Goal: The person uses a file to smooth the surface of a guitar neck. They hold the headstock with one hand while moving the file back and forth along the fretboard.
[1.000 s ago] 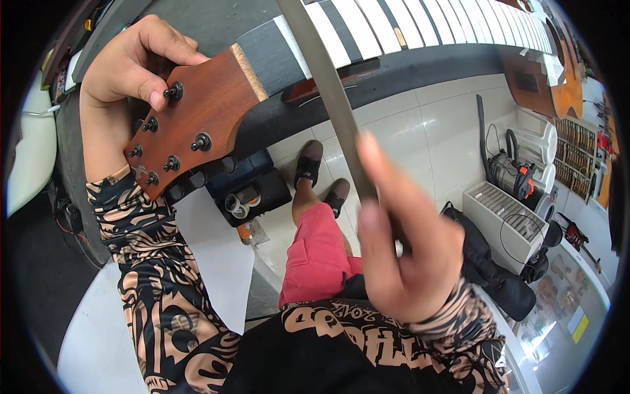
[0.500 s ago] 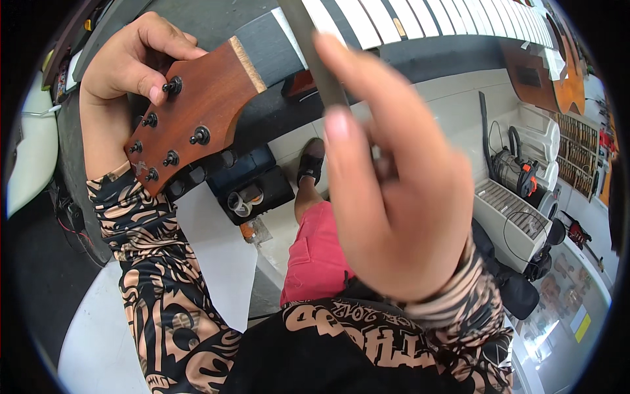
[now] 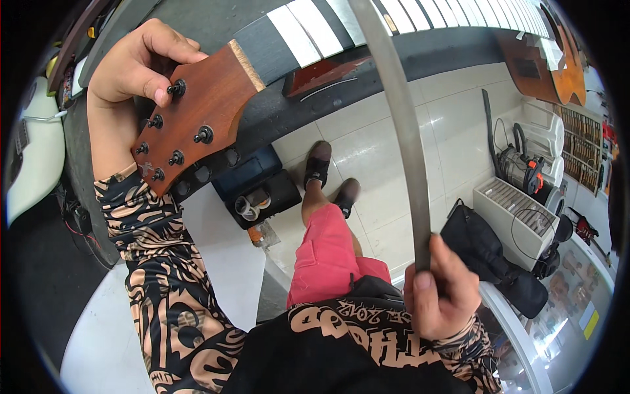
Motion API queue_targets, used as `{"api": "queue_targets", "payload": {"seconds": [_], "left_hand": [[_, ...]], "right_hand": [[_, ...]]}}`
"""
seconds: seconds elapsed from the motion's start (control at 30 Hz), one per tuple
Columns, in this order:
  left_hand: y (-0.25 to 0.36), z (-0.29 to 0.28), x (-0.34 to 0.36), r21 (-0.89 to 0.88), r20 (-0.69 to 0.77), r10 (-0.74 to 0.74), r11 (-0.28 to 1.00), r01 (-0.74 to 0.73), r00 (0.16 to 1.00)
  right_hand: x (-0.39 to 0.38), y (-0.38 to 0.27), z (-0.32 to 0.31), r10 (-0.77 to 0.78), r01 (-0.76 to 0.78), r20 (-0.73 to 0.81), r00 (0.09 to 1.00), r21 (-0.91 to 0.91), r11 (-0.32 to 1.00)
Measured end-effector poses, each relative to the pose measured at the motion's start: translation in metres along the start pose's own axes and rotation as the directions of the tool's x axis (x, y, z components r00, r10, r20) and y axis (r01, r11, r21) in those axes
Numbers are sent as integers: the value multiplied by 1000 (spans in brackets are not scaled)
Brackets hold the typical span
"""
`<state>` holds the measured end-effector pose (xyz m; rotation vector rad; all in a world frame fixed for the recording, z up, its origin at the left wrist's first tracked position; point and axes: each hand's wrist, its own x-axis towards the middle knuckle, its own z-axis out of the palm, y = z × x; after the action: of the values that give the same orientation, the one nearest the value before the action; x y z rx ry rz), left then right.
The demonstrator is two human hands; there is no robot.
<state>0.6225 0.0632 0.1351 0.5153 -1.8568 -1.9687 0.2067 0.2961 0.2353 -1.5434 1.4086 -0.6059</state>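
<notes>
My left hand (image 3: 141, 62) is closed around the far edge of a reddish-brown guitar headstock (image 3: 200, 98), thumb beside one of its black tuning pegs (image 3: 203, 135). Its fingers are partly hidden behind the wood. The guitar neck runs off to the right, its dark fretboard (image 3: 336, 25) covered with white strips of tape between the frets. My right hand (image 3: 447, 292) grips the near end of a long, flat metal file (image 3: 408, 131) low in front of my body. The file's far part crosses over the fretboard; whether it touches cannot be seen.
The guitar's orange-brown body (image 3: 566, 65) is at the far right. On the tiled floor (image 3: 374, 151) stand an open black case (image 3: 259, 190) with cups in it, a vacuum-like machine (image 3: 522, 167), a pale box (image 3: 508, 220) and a black bag (image 3: 476, 240). A glass case (image 3: 558, 328) is at lower right.
My right hand has drawn back toward my body and slightly right, bringing the file with it. More of the file and taped fretboard shows. My left hand stays on the headstock.
</notes>
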Motion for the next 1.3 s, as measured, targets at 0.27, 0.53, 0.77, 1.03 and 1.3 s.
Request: {"api": "queue_targets", "payload": {"seconds": [0.27, 0.53, 0.77, 1.03, 1.3], "left_hand": [[2, 2, -2, 61, -57, 17, 998, -13, 998], [0, 5, -7, 18, -125, -19, 1000, 21, 992], [1, 4, -1, -16, -39, -10, 1000, 9, 999], [-2, 7, -1, -9, -44, 10, 1000, -11, 999], [-5, 6, 1, -39, -24, -1, 999, 1, 1000]], "right_hand": [[-25, 16, 12, -74, 70, 35, 997, 93, 993], [-30, 17, 15, -168, 165, 62, 984, 40, 985], [-30, 15, 19, -236, 237, 28, 971, -40, 971], [94, -36, 40, -273, 278, 51, 961, -155, 948], [100, -34, 36, -257, 262, 57, 965, -132, 956]]}}
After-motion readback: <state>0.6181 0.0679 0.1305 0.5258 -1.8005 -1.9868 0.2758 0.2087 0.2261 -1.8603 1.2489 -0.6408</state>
